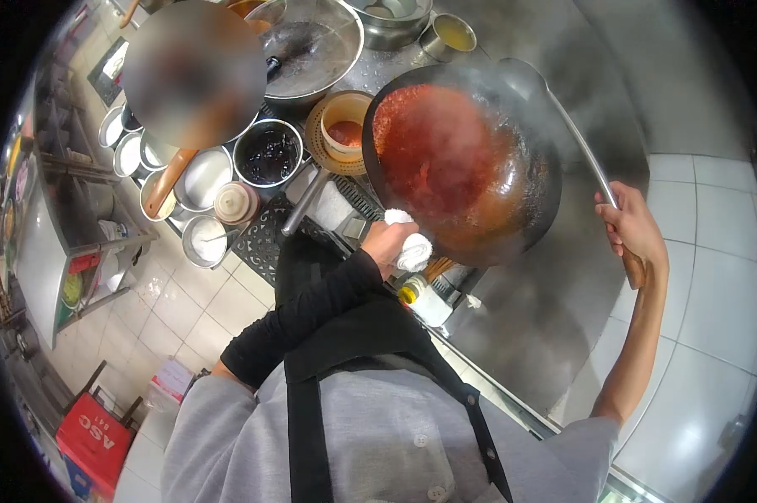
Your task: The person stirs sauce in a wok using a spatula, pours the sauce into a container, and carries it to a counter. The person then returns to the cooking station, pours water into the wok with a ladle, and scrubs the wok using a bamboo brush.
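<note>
My left hand (385, 244) is closed around a folded white cloth (414, 251) at the near edge of a large black wok (539, 220). Whether a wok handle lies under the cloth is hidden. Red, steaming sauce (445, 151) covers much of the wok's inside. On the right, my right hand (633, 225) grips the wooden end of a long metal ladle (581, 144). The ladle's dark head is raised over the wok's far right rim, partly veiled by steam.
Left of the wok, a strainer (307, 201) holds a container (332, 142) with red residue. Bowls of dark sauce (268, 153) and white seasonings (204, 241) stand farther left. A large metal pan (351, 63) sits behind, and a yellow-capped bottle (428, 306) is below the wok.
</note>
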Available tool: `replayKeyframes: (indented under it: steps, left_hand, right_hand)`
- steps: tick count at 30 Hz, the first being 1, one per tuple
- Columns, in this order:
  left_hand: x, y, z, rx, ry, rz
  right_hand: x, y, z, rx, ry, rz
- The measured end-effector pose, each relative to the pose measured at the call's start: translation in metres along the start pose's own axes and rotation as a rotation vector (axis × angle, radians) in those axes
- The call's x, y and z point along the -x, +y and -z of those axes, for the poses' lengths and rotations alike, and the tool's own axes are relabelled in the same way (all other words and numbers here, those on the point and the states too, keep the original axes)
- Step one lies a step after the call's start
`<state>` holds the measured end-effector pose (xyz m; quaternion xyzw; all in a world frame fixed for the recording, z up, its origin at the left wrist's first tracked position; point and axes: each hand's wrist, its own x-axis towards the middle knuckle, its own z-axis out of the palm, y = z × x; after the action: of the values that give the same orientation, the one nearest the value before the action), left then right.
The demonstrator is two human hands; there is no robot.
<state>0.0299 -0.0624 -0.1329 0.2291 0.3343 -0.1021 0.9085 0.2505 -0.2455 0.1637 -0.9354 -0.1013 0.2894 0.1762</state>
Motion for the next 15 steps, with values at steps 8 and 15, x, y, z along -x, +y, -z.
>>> replayKeyframes:
  steps: [8,15]
  left_hand:
    - [0.004,0.0,0.001,0.07,0.0,0.045]
    - [0.0,-0.006,0.004,0.136,0.003,-0.016]
  right_hand:
    - [0.005,-0.013,-0.004,0.024,0.003,0.004]
    - [0.004,-0.017,-0.003,0.062,0.003,0.02]
